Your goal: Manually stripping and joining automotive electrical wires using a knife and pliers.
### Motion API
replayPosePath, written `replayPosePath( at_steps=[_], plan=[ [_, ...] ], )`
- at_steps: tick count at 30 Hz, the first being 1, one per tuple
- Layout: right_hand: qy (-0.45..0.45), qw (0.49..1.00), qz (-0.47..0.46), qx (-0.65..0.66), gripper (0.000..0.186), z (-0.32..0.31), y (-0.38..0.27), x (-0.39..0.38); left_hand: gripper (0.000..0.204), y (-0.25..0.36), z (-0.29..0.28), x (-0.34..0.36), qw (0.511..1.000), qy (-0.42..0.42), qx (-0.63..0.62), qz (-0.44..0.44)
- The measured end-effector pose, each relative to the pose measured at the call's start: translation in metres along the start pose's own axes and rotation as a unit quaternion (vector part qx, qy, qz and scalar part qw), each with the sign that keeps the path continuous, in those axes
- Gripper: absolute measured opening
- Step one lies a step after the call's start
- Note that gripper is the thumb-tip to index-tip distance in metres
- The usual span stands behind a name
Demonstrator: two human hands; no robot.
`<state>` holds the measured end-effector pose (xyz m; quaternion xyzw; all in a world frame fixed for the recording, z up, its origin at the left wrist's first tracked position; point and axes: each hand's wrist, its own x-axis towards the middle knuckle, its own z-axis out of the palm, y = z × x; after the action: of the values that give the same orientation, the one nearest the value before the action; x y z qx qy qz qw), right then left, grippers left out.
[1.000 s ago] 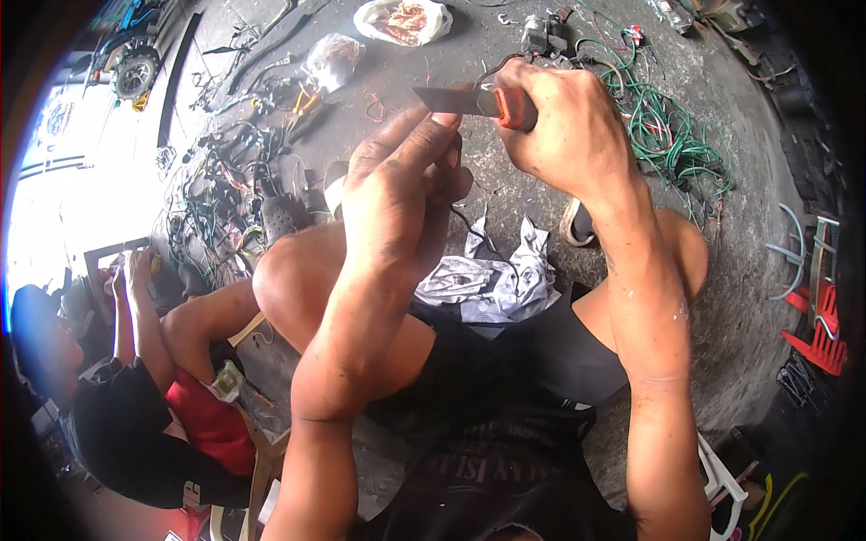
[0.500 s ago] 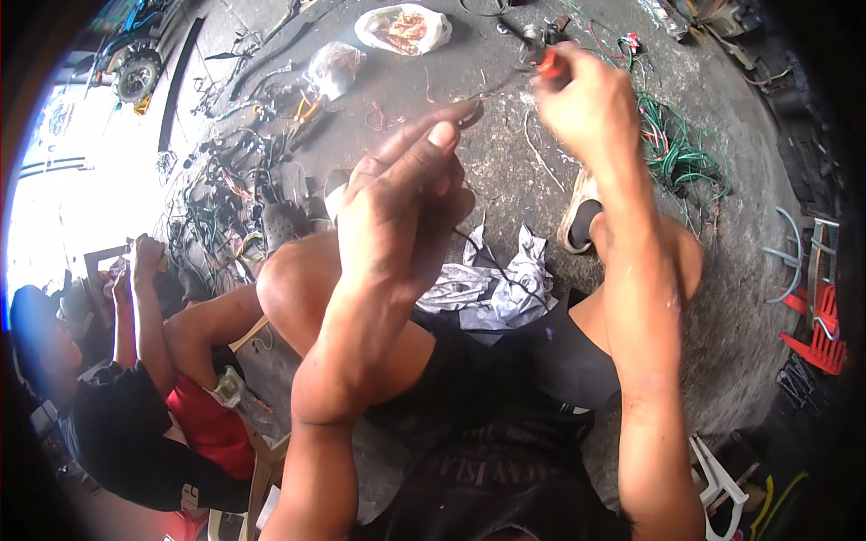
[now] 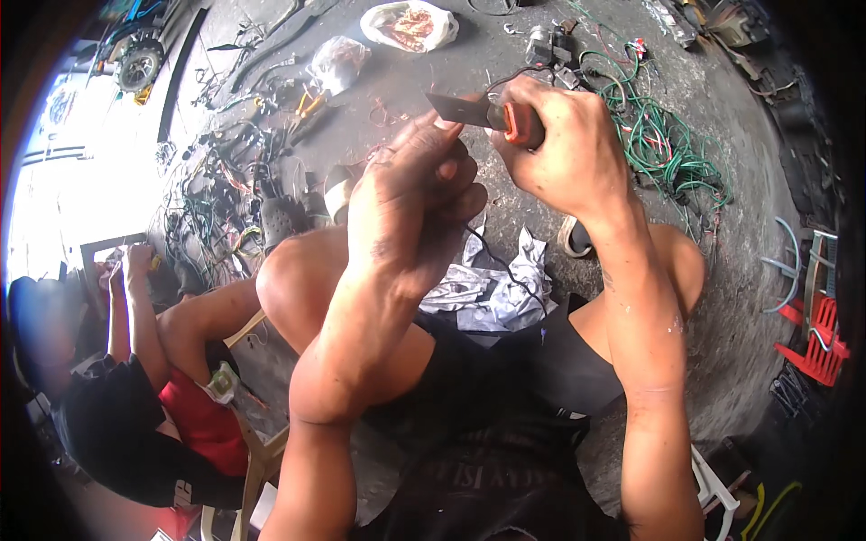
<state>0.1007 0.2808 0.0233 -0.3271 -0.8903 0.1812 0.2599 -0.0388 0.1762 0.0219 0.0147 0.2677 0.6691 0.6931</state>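
"While the right hand (image 3: 573, 144) was clenched round the orange-handled knife (image 3: 462, 110), what did the left hand (image 3: 406, 185) do?"

"It was curled closed, grasping a dark cable (image 3: 492, 250), with its thumb just by the blade. The fingers hid the exact pinch."

"So where was the cable?"

"Held up in front of the person. One stretch hung from under the left fist toward the crumpled white sheet (image 3: 505, 296) between the knees (image 3: 293, 275); another dark stretch arched up behind the right hand."

"And the blade?"

"It pointed left, its tip reaching past the thumb. Whether the edge met the cable, I couldn't tell."

"How was that best handled?"

"With a shallow angle and light pressure, I judged, and the cable kept taut between the hands, so that the edge couldn't bite too deep. The thumb needed most care: so close to the steel, any slip would have found it first."

"Did anything crowd the work?"

"Not that I saw. The green wires (image 3: 672, 158) lay on the floor (image 3: 744, 180), off to the right."
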Motion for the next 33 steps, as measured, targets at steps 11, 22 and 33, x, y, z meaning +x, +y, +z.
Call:
replayPosePath(
  at_steps=[11, 22, 33],
  plan=[
    [-0.024, 0.999, 0.02, -0.024, 0.017, -0.006, -0.001, 0.0, 0.025, -0.002, 0.008, -0.001, 0.992, 0.027, 0.102, 0.062],
    [0.077, 0.969, 0.177, -0.153, 0.02, -0.03, 0.045, 0.01, 0.027, 0.01, 0.004, -0.007, 0.999, 0.025, 0.034, 0.025],
    [-0.054, 0.747, 0.293, 0.595, 0.016, -0.011, -0.001, 0.004, 0.034, 0.001, -0.002, 0.005, 0.99, 0.001, 0.141, 0.016]
  ],
)
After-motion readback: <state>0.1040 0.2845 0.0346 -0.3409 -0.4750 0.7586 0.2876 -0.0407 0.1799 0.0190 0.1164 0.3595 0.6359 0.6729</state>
